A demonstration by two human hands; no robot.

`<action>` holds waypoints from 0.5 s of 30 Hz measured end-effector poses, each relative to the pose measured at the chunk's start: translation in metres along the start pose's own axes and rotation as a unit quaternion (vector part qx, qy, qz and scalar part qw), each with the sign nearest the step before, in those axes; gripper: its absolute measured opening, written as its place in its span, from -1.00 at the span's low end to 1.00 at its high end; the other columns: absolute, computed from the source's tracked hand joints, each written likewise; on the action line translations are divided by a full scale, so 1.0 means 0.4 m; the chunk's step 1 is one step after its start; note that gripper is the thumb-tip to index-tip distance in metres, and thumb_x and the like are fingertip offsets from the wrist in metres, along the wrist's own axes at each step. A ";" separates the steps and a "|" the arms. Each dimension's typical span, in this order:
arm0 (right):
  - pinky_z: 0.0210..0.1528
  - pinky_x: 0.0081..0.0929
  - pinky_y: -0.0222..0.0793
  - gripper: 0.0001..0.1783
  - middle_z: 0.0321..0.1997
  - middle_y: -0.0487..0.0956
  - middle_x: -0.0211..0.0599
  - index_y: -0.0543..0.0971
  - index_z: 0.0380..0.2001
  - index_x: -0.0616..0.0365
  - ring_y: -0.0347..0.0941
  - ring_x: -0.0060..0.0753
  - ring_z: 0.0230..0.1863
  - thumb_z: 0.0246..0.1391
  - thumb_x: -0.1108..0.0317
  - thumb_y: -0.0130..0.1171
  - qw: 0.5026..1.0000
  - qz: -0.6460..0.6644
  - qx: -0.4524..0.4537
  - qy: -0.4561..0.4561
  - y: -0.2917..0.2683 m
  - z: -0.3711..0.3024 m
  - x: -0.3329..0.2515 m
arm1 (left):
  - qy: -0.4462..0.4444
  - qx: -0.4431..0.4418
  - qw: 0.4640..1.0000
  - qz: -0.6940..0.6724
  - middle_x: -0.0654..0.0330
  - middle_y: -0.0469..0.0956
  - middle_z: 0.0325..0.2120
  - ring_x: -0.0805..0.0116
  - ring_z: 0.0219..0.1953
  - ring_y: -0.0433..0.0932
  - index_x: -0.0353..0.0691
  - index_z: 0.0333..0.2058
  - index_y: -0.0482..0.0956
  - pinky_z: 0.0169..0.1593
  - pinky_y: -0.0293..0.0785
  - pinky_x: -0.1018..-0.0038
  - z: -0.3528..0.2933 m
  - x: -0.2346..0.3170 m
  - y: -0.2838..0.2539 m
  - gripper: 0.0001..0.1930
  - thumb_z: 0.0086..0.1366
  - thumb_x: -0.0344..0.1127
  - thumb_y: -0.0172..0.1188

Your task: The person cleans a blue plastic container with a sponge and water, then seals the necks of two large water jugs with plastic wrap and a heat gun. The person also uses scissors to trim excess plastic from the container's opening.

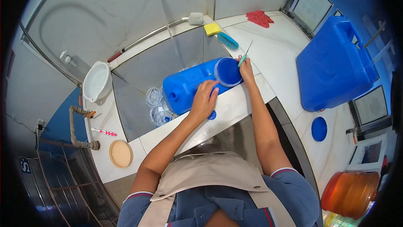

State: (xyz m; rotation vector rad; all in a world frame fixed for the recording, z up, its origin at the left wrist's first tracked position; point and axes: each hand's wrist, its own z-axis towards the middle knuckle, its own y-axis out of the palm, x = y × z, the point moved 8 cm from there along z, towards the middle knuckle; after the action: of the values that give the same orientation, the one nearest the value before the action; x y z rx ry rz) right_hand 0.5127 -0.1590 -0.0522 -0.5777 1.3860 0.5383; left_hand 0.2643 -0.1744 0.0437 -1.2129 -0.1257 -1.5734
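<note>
A blue plastic water jug (184,88) lies on its side across the front edge of the sink. Its wide round blue lid (228,71), ringed by a pale band, faces right. My left hand (205,99) rests on the jug beside that lid, fingers stretched out and thumb apart. At the lid's right edge, my right hand (247,68) is closed round the teal handle of a small knife (242,60), its thin blade pointing up and away. A small blue cap (212,115) sits on the ledge by my left wrist.
Clear plastic containers (154,97) lie in the grey sink (130,101). A yellow sponge (212,28), teal brush (228,41) and long-handled brush (195,18) line its back rim. A large blue jerrycan (333,67) stands right; a white basin (97,82) sits left.
</note>
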 end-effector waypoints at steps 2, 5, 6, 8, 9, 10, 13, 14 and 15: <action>-0.23 -0.56 0.29 -0.58 -0.36 0.54 -0.20 0.36 -0.23 0.20 0.43 -0.38 -0.29 0.18 0.00 -0.03 0.998 0.028 -0.043 -0.019 0.058 -0.031 -0.040 | 0.001 0.052 0.998 -0.038 -0.05 0.40 -0.10 -0.05 -0.04 0.35 -0.30 -0.06 0.41 0.05 0.27 0.24 0.044 -0.024 -0.004 -0.69 0.21 -0.40 0.02; -0.04 -0.52 0.26 -0.49 -0.21 0.55 -0.17 0.35 -0.16 0.23 0.42 -0.43 -0.14 0.20 -0.08 -0.12 0.990 0.017 -0.134 -0.038 0.198 -0.160 -0.128 | 0.039 0.141 0.983 0.113 -0.06 0.39 -0.08 -0.04 0.02 0.32 -0.30 -0.05 0.41 0.11 0.20 0.19 0.081 -0.072 -0.058 -0.69 0.23 -0.36 0.00; -0.04 -0.49 0.26 -0.51 -0.18 0.53 -0.18 0.34 -0.15 0.23 0.41 -0.42 -0.13 0.21 -0.05 -0.12 0.989 0.050 -0.125 -0.056 0.237 -0.213 -0.153 | 0.041 0.163 0.966 0.198 -0.02 0.39 -0.07 -0.03 0.03 0.30 -0.25 -0.05 0.44 0.11 0.17 0.14 0.073 -0.099 -0.085 -0.69 0.24 -0.33 -0.01; -0.02 -0.41 0.25 -0.60 -0.13 0.51 -0.18 0.34 -0.16 0.23 0.41 -0.33 -0.10 0.21 0.06 -0.09 0.982 0.099 -0.122 -0.105 0.315 -0.318 -0.206 | -0.010 0.165 0.955 0.247 0.02 0.40 -0.07 -0.01 0.01 0.31 -0.21 -0.05 0.46 0.08 0.18 0.16 0.013 -0.148 -0.144 -0.69 0.24 -0.30 0.00; -0.01 -0.36 0.24 -0.67 -0.12 0.50 -0.17 0.34 -0.17 0.22 0.41 -0.25 -0.10 0.21 0.15 -0.06 0.975 0.116 -0.131 -0.137 0.357 -0.367 -0.232 | -0.037 0.167 0.946 0.275 0.04 0.40 -0.07 0.00 0.01 0.31 -0.19 -0.06 0.47 0.07 0.18 0.16 -0.021 -0.164 -0.177 -0.70 0.24 -0.29 0.00; -0.01 -0.35 0.24 -0.68 -0.11 0.48 -0.14 0.34 -0.17 0.22 0.40 -0.19 -0.08 0.18 0.17 -0.03 0.979 0.078 -0.127 -0.137 0.395 -0.402 -0.226 | -0.057 0.178 0.946 0.266 0.05 0.40 -0.07 0.01 0.00 0.32 -0.17 -0.06 0.47 0.06 0.19 0.18 -0.044 -0.174 -0.206 -0.70 0.24 -0.28 0.00; -0.03 -0.29 0.24 -0.66 -0.17 0.48 -0.06 0.35 -0.18 0.21 0.39 -0.04 -0.11 0.12 0.17 0.01 0.975 -0.004 -0.124 -0.184 0.479 -0.480 -0.243 | -0.133 0.231 0.933 0.244 0.08 0.41 -0.07 0.03 -0.01 0.32 -0.14 -0.06 0.49 0.04 0.19 0.21 -0.130 -0.213 -0.281 -0.70 0.25 -0.25 -0.01; -0.04 -0.26 0.24 -0.65 -0.20 0.49 -0.03 0.35 -0.17 0.20 0.39 0.00 -0.13 0.11 0.16 0.02 0.969 -0.023 -0.124 -0.213 0.499 -0.496 -0.256 | -0.159 0.259 0.923 0.237 0.08 0.41 -0.08 0.04 -0.01 0.32 -0.13 -0.05 0.48 0.03 0.19 0.22 -0.158 -0.238 -0.300 -0.69 0.26 -0.24 -0.01; -0.08 -0.25 0.26 -0.65 -0.24 0.50 -0.04 0.35 -0.18 0.19 0.40 0.00 -0.17 0.10 0.14 0.01 0.960 -0.071 -0.166 -0.212 0.535 -0.503 -0.255 | -0.184 0.287 0.911 0.231 0.09 0.41 -0.08 0.04 -0.01 0.31 -0.12 -0.04 0.47 0.03 0.19 0.22 -0.191 -0.262 -0.318 -0.69 0.26 -0.23 -0.02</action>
State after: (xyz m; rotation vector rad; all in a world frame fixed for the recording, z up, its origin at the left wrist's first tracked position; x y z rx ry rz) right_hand 0.2107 -0.1334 0.0173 -0.7750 0.8455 0.7371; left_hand 0.1060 -0.1010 -0.0077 -0.9565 -0.4767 -0.7958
